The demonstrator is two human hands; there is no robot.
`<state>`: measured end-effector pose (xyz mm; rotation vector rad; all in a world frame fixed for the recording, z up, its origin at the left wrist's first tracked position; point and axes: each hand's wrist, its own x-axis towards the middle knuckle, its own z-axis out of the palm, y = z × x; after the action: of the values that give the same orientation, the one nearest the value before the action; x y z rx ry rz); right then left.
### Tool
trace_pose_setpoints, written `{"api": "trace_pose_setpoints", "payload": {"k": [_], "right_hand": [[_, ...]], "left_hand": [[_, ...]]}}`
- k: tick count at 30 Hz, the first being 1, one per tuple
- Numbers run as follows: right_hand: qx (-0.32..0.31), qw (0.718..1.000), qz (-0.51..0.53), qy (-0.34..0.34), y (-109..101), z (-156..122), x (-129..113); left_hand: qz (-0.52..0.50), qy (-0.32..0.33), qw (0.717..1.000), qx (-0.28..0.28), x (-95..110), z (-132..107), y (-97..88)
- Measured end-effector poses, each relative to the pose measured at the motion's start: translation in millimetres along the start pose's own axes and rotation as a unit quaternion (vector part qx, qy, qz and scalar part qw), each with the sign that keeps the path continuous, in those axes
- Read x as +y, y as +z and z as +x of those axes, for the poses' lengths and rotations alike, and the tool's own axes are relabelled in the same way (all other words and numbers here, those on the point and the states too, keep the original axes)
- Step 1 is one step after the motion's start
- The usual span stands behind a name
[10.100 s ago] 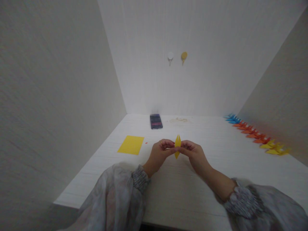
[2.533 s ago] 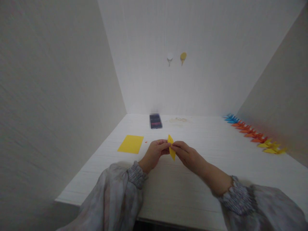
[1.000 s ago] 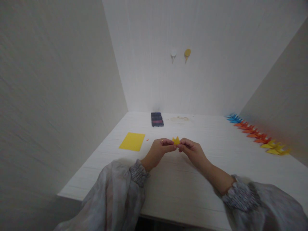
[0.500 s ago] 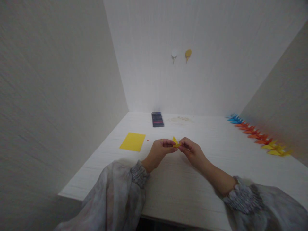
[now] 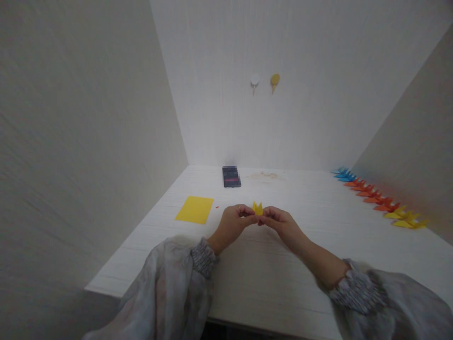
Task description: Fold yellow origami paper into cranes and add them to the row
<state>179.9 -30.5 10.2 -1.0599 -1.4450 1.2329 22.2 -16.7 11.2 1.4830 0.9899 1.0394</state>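
Observation:
A small piece of folded yellow paper (image 5: 258,209) is held up between both hands over the middle of the table, two points rising from its top. My left hand (image 5: 236,222) pinches it from the left, thumb in front and fingers behind. From the other side my right hand (image 5: 281,222) grips it too, its thumb near the left thumb. The paper's lower part is hidden by the thumbs. Left of my left hand, a flat yellow sheet of paper (image 5: 194,209) lies on the white table (image 5: 269,274), with a tiny orange scrap (image 5: 217,207) beside it.
Folded paper cranes stand in a row along the right side: blue (image 5: 345,175), orange-red (image 5: 371,193) and yellow (image 5: 406,218). A dark, pixelated object (image 5: 231,177) lies near the back wall. Two hooks, white (image 5: 255,81) and yellow (image 5: 275,80), are on that wall.
The folded yellow paper has turned so its two points now stand upright and apart. My right fingers have shifted slightly left, and the thumbs have come together at its base.

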Motion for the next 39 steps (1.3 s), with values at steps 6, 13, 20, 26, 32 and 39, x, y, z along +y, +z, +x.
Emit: {"api": "trace_pose_setpoints", "payload": {"k": [6,13,20,26,32,39], "right_hand": [[0.041,0.999,0.024,-0.014,2.5,-1.0,-0.2],[0.053,0.994,0.099,-0.007,5.1,0.3,0.4],[0.052,0.995,0.087,0.003,4.6,-0.3,-1.3],[0.057,0.992,0.11,-0.001,4.6,-1.1,0.2],[0.056,0.993,0.101,0.009,6.1,-0.8,-1.2],[0.037,0.995,0.092,0.027,8.8,-0.3,0.5]], "left_hand": [[-0.139,0.005,0.99,0.004,6.4,-1.9,5.5],[-0.166,0.0,0.986,-0.005,8.5,-2.1,7.4],[-0.171,-0.005,0.985,-0.01,6.7,-2.1,6.4],[-0.192,0.0,0.981,-0.006,7.9,-3.3,8.5],[-0.171,-0.024,0.985,-0.006,6.8,-3.5,9.4],[-0.157,-0.022,0.987,-0.007,4.5,-3.2,8.6]]}}
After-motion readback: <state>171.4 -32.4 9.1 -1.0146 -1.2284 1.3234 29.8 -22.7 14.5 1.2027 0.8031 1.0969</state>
